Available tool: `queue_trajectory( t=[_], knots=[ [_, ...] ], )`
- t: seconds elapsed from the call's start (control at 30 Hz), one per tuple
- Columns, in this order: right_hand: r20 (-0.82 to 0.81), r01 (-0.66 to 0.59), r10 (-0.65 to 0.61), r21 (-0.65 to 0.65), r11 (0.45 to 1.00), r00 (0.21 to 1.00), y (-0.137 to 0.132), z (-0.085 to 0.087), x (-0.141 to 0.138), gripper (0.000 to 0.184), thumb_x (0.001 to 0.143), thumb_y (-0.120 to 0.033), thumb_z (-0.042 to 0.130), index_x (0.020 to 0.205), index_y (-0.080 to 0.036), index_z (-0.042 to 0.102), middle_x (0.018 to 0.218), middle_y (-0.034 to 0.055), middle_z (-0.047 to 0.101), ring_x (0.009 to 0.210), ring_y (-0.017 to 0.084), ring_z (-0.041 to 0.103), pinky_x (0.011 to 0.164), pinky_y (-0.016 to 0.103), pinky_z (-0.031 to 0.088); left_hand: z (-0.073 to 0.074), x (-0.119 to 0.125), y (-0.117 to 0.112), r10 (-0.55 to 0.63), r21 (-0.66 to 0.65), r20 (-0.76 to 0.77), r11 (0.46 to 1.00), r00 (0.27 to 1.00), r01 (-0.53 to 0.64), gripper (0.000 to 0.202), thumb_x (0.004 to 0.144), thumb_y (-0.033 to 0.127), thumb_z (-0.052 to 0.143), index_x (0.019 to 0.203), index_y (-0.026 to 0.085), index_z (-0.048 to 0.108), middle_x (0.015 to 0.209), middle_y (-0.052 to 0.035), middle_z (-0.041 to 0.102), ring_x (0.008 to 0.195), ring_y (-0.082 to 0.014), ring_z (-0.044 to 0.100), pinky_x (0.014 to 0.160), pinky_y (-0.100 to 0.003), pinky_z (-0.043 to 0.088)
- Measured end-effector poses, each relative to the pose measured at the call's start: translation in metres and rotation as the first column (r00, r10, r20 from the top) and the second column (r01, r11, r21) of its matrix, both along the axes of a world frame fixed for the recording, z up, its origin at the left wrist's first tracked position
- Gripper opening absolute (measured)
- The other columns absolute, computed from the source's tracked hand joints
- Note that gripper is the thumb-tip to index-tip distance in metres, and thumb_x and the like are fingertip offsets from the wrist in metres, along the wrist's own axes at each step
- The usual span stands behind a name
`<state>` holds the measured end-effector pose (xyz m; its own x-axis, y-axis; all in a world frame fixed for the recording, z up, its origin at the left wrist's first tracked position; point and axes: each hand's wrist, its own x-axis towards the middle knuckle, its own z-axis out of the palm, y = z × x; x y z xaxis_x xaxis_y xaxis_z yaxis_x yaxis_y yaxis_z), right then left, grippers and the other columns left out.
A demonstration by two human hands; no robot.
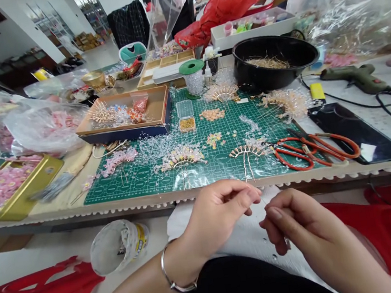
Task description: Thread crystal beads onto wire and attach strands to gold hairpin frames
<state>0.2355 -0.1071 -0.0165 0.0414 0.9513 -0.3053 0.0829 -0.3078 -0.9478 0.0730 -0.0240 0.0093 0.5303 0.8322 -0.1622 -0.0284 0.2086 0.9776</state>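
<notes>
Past the edge of the worktable (81, 210), with its green cutting mat (139, 187), the left hand (219, 215) pinches a thin wire (261, 199) between thumb and forefinger; its tip sits just beside the right hand (299, 221), fingers curled.

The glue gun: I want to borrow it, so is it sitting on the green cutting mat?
No, the glue gun lies on the tabletop, right of the green cutting mat.
</notes>
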Motion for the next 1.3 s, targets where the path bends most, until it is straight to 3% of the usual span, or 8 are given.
queue_trajectory(
  t=[0.13,0.27,0.33,0.5,0.77,0.9,1.07,1.3],
  knots=[
    [-0.213,-0.079,0.065,-0.056,0.995,0.975,0.009,0.004,0.007,0.033,0.098,-0.054,0.055,0.086,-0.023,0.056,0.067,-0.0018,0.068,0.060,0.013,0.063,0.061,0.027,0.047,0.006,0.001,0.005,-0.041,0.043,-0.033,0.998,0.999,0.043,0.012,0.089,0.026,0.068,0.084,0.017,0.074,0.082,-0.0021,0.070,0.073,-0.0106,0.059,0.070,-0.023,0.047],
    [-0.555,-0.175,0.066,-0.146,0.974,0.829,0.017,0.011,0.014,0.028,0.099,-0.046,0.055,0.088,-0.021,0.059,0.079,0.0045,0.076,0.068,0.018,0.072,0.068,0.031,0.052,0.006,0.001,0.011,-0.036,-0.009,-0.017,0.999,0.999,0.036,0.012,0.089,0.025,0.068,0.082,0.017,0.074,0.076,-0.0005,0.069,0.066,-0.0088,0.057,0.064,-0.022,0.046],
    [-0.613,-0.210,0.059,-0.177,0.962,0.788,0.019,0.014,0.016,0.024,0.098,-0.041,0.058,0.087,-0.020,0.060,0.081,0.0059,0.077,0.069,0.019,0.073,0.067,0.030,0.053,0.005,0.001,0.013,-0.029,-0.050,0.004,0.998,1.000,0.029,0.012,0.089,0.025,0.068,0.082,0.017,0.074,0.075,-0.0002,0.069,0.064,-0.0080,0.057,0.062,-0.022,0.045],
    [-0.576,-0.208,0.084,-0.153,0.966,0.813,0.019,0.015,0.012,0.025,0.096,-0.039,0.064,0.081,-0.020,0.058,0.077,0.0035,0.075,0.064,0.017,0.073,0.061,0.026,0.052,0.004,-0.002,0.013,-0.011,-0.062,0.004,0.998,1.000,0.011,0.012,0.088,0.027,0.070,0.082,0.017,0.074,0.074,-0.0007,0.069,0.063,-0.0081,0.058,0.060,-0.021,0.044],
    [-0.545,-0.068,-0.016,-0.134,0.989,0.838,0.015,0.013,0.004,0.029,0.095,-0.043,0.063,0.078,-0.019,0.059,0.073,0.0018,0.074,0.061,0.015,0.071,0.058,0.025,0.051,-0.001,-0.005,0.007,0.053,-0.083,-0.017,0.995,0.998,-0.054,0.016,0.087,0.030,0.070,0.082,0.015,0.071,0.071,-0.0011,0.068,0.060,-0.0089,0.056,0.058,-0.023,0.044],
    [-0.574,-0.030,-0.076,-0.173,0.984,0.815,0.015,0.015,0.001,0.027,0.097,-0.039,0.061,0.079,-0.020,0.057,0.072,0.0008,0.075,0.059,0.015,0.071,0.056,0.024,0.050,-0.004,-0.005,0.005,0.086,-0.067,-0.010,0.994,0.996,-0.086,0.016,0.086,0.031,0.070,0.080,0.016,0.070,0.071,-0.0009,0.067,0.060,-0.0093,0.054,0.058,-0.023,0.044],
    [-0.628,-0.134,-0.027,-0.208,0.969,0.778,0.015,0.016,0.002,0.022,0.096,-0.039,0.060,0.087,-0.019,0.061,0.072,0.0039,0.076,0.059,0.018,0.072,0.056,0.026,0.050,-0.008,-0.006,0.004,0.111,-0.087,0.030,0.990,0.993,-0.108,0.015,0.085,0.031,0.071,0.079,0.017,0.069,0.073,-0.0010,0.067,0.059,-0.0090,0.054,0.056,-0.023,0.042],
    [-0.632,-0.253,0.074,-0.197,0.947,0.771,0.010,0.019,0.010,0.019,0.096,-0.034,0.061,0.086,-0.018,0.061,0.077,0.0061,0.077,0.066,0.018,0.073,0.063,0.027,0.051,-0.012,-0.008,0.000,0.050,-0.114,0.164,0.993,0.985,-0.031,0.012,0.089,0.028,0.070,0.082,0.019,0.072,0.078,-0.0004,0.067,0.059,-0.0058,0.053,0.050,-0.020,0.032]
  ],
)
